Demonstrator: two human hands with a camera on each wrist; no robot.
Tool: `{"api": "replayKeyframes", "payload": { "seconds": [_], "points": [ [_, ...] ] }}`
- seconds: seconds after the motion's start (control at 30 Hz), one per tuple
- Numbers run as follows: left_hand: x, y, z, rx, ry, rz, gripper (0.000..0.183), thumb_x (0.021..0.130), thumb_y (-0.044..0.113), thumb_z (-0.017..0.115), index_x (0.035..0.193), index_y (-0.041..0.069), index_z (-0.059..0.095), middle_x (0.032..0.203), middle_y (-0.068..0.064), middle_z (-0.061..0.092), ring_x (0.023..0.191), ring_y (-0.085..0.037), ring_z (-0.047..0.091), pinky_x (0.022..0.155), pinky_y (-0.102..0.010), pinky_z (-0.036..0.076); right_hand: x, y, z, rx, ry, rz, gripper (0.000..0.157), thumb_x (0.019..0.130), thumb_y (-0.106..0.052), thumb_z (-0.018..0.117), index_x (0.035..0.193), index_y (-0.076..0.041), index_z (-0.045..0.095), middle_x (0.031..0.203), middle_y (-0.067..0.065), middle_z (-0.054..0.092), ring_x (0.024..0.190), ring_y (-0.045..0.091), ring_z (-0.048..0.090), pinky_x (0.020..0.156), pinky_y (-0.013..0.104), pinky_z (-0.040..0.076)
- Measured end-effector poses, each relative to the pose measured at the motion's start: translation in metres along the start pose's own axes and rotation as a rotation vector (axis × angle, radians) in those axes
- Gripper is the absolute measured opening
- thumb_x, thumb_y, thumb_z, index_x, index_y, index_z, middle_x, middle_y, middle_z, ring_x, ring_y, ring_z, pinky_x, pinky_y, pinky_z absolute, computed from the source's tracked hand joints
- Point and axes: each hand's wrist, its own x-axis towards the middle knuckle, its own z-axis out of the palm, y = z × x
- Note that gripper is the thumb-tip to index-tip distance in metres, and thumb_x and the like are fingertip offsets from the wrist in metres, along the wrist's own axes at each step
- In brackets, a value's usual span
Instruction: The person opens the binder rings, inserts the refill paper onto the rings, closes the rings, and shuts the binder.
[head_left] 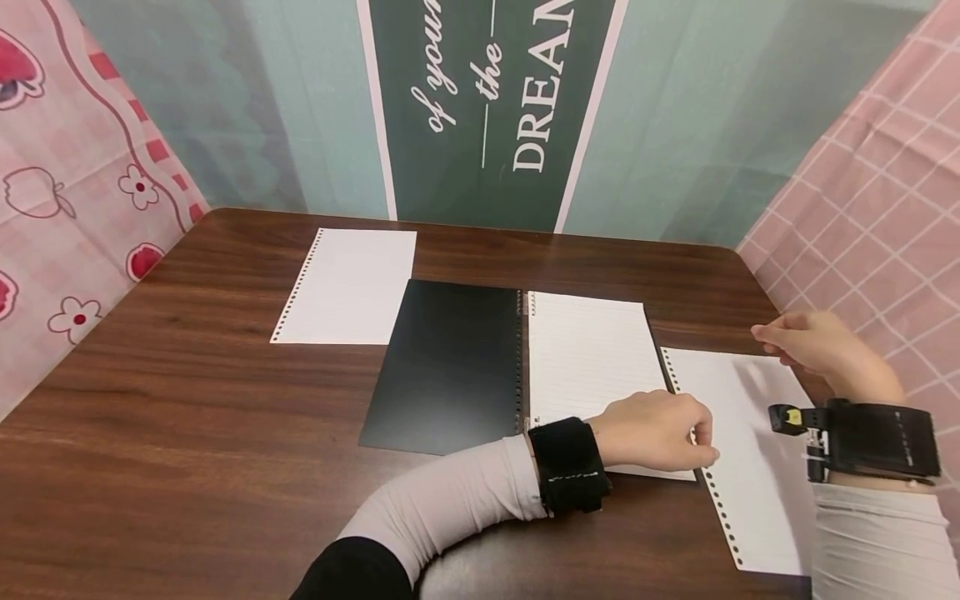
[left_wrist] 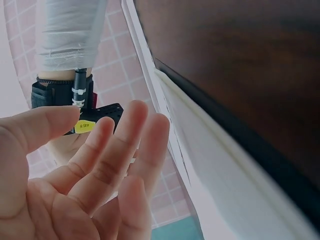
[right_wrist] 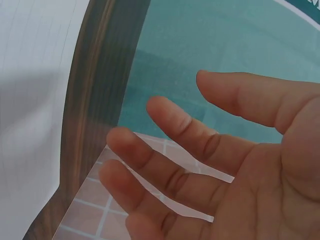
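From where I stand, taking twelve as the far side of the tabletop (head_left: 187, 375), the black notebook (head_left: 450, 367) lies spread flat near the middle, its dark cover toward nine and its lined page (head_left: 588, 358) toward three. The person's left hand (head_left: 652, 429) reaches in over the page's lower right part, near the holed edge of a loose white sheet (head_left: 750, 467). Its fingers are loosely bent, the thumb apart from them, and they grip nothing; whether they touch the paper I can't tell. From those fingers, most of the sheet stretches toward three and four o'clock, while the lined page lies toward eleven.

The right hand (head_left: 825, 346) is at about two o'clock from the left, by the sheet's far right corner. Its fingers are relaxed and empty too, slightly curled with the thumb held away, and the middle of that sheet sits toward seven o'clock from them.

A second holed sheet (head_left: 348, 283) lies at ten o'clock from the notebook, meeting the cover's upper left corner. Behind the tabletop hangs a green lettered cloth (head_left: 480, 183), with pink checked cloth (head_left: 900, 192) toward two.
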Motion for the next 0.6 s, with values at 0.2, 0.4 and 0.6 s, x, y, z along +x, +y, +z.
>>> {"api": "replayKeyframes", "payload": {
  "seconds": [0.2, 0.4, 0.6],
  "points": [
    [0.0, 0.0, 0.0, -0.007, -0.026, 0.022, 0.012, 0.092, 0.041, 0.063, 0.083, 0.035, 0.065, 0.07, 0.021, 0.055, 0.062, 0.003, 0.051, 0.055, -0.019, 0.042, 0.0, 0.007, -0.001, -0.016, 0.006, -0.005, 0.044, 0.104, -0.03, 0.041, 0.1, 0.009, 0.061, 0.076, -0.006, 0.055, 0.067, 0.003, 0.05, 0.061, 0.025, 0.047],
    [-0.001, 0.0, -0.002, -0.132, -0.09, 0.065, 0.011, 0.095, 0.037, 0.063, 0.087, 0.03, 0.068, 0.072, 0.021, 0.06, 0.064, 0.007, 0.057, 0.06, -0.013, 0.044, 0.003, 0.011, 0.004, -0.037, 0.038, 0.008, 0.046, 0.103, -0.029, 0.041, 0.096, 0.013, 0.06, 0.066, -0.002, 0.05, 0.06, 0.009, 0.048, 0.055, 0.028, 0.045],
    [0.0, 0.0, -0.002, -0.275, -0.154, 0.091, 0.012, 0.098, 0.03, 0.061, 0.091, 0.023, 0.067, 0.072, 0.015, 0.069, 0.059, 0.004, 0.064, 0.062, -0.01, 0.046, 0.003, 0.018, 0.0, -0.054, 0.036, 0.029, 0.052, 0.102, -0.026, 0.042, 0.102, 0.024, 0.056, 0.082, 0.015, 0.059, 0.072, 0.016, 0.058, 0.061, 0.031, 0.05]
  ]
}}
